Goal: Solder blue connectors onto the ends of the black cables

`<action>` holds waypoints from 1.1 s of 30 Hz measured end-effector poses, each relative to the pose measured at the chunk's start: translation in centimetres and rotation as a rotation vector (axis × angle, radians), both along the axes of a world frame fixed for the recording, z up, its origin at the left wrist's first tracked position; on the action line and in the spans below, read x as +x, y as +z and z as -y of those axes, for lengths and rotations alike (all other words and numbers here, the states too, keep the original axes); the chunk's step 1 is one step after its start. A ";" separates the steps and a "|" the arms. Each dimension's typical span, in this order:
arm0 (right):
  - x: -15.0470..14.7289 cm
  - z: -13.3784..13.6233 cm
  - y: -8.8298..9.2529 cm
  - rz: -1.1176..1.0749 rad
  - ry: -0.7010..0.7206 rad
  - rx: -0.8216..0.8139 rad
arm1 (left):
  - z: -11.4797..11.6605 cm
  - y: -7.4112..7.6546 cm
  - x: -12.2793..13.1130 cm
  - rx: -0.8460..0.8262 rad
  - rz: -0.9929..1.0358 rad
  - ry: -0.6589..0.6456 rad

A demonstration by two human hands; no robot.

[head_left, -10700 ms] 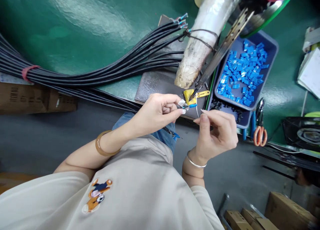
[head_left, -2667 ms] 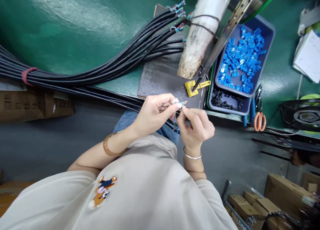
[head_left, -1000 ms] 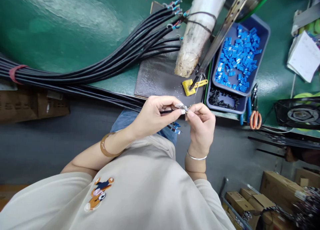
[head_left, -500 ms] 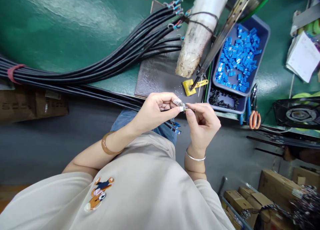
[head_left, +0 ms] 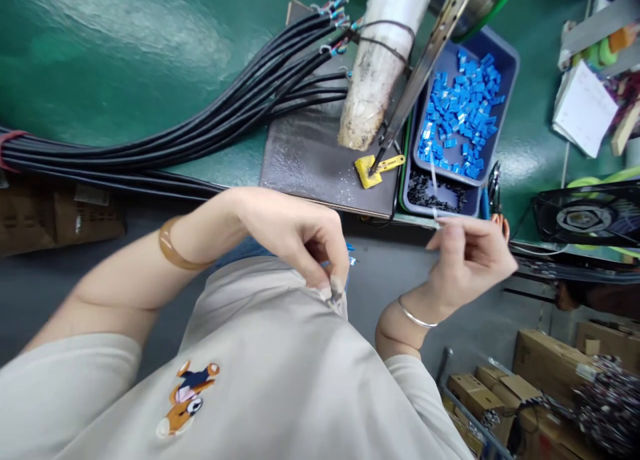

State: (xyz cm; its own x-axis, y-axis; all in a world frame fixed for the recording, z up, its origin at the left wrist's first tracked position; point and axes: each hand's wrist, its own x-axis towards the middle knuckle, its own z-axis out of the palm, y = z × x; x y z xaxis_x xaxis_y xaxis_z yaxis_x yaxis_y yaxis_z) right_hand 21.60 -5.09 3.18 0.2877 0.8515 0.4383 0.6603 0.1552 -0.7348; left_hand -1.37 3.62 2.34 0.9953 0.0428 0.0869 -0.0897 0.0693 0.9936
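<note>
My left hand (head_left: 305, 240) is bent down in front of the shirt, thumb and finger pinched on something small that I cannot make out. Between the thumb and fingers of my right hand (head_left: 470, 253), a thin white strip (head_left: 434, 187) is gripped, blurred and pointing up across the bins. Bits of blue connectors (head_left: 352, 253) show beside my left hand, above my lap. A yellow-handled tool (head_left: 369, 172) lies on the dark board (head_left: 305, 160), under a metal bar.
A bundle of black cables (head_left: 200, 130) with stripped ends crosses the green table (head_left: 150, 40). Blue connectors fill part of an upper bin (head_left: 507, 80); small black parts sit in the lower bin (head_left: 415, 203). Orange-handled scissors (head_left: 500, 223) and a fan (head_left: 585, 217) stand right.
My hands have moved apart. The left has swung down toward the shirt, still pinched; the right has moved right, holding the white strip. The view has shifted slightly.
</note>
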 end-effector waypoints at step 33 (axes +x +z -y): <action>-3.4 -2.8 -1.2 -0.122 0.321 -0.171 | 3.7 -3.0 2.2 -0.507 -0.015 1.059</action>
